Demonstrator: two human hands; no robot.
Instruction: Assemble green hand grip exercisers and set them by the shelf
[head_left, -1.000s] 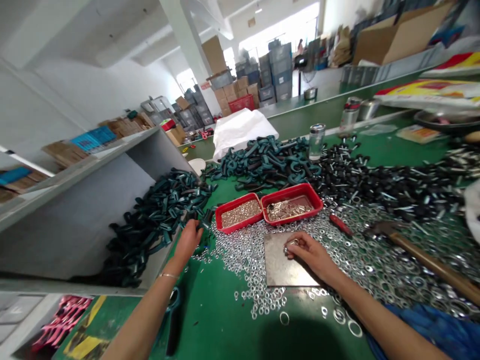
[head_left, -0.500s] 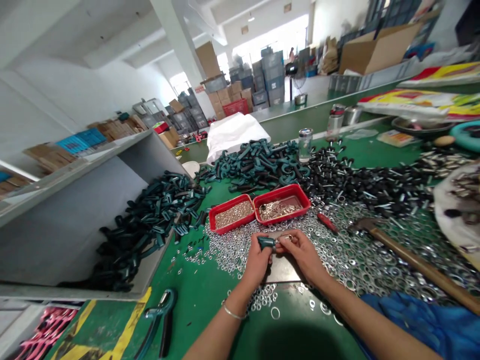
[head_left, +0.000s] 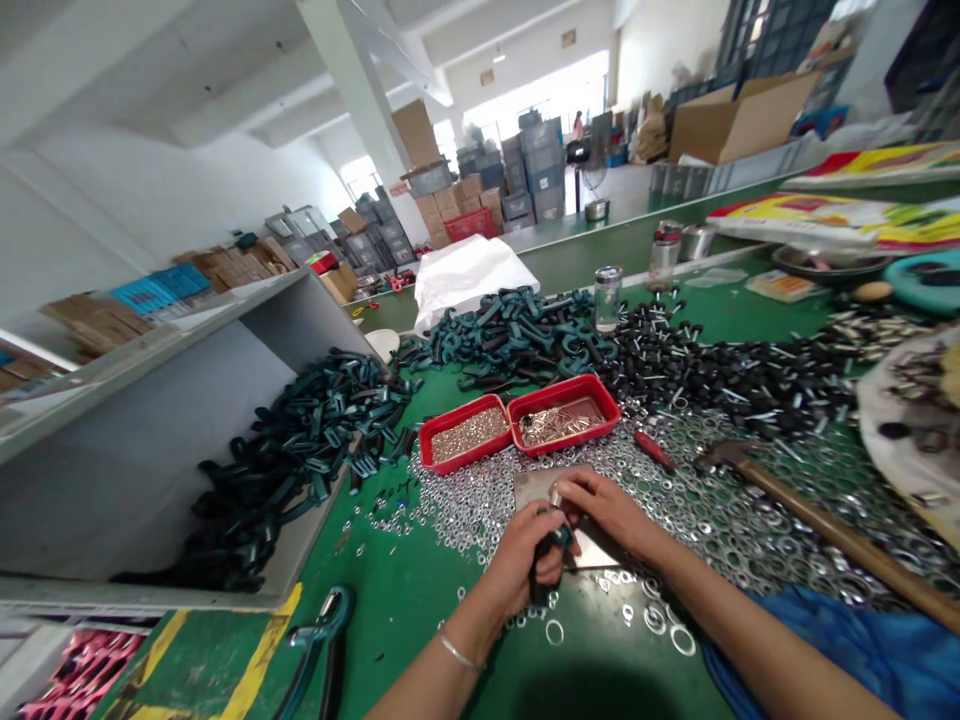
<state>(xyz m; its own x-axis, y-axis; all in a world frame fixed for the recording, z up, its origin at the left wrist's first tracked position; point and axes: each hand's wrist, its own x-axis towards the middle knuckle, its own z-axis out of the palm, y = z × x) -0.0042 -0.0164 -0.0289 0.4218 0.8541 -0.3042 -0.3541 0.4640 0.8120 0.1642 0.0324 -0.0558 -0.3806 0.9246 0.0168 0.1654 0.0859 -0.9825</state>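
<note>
Since the earlier frame, the left hand has dropped toward the near edge of the plate, and the part it holds has swung from lying crosswise to standing nearly upright.

Item in hand: I read a teal-and-black plastic part [head_left: 547,550] clenched in the left hand [head_left: 517,565]. The fingers cover most of it, so I cannot make out its full shape; a dark end projects below the fist.

The right hand [head_left: 604,510] is grasping a small metal piece [head_left: 556,497] between thumb and fingertips, just above the plastic part. The fingers partly hide this piece, and I cannot confirm whether the two items touch.

Work surface: both hands are over a steel plate [head_left: 529,487] on the green bench [head_left: 420,640]. The hands hide part of the plate.

Surroundings: a heap of steel washers [head_left: 720,510] spreads right of the plate, and small steel nuts [head_left: 450,505] lie to its left. Two red trays [head_left: 461,435] sit beyond it. Further right are a red-handled tool [head_left: 654,450], its tip hard to make out among the washers, and a wood-handled hammer [head_left: 817,515]. A teal clamp [head_left: 319,640] is cut off by the lower frame edge. More teal parts are heaped in a grey bin [head_left: 300,460].
</note>
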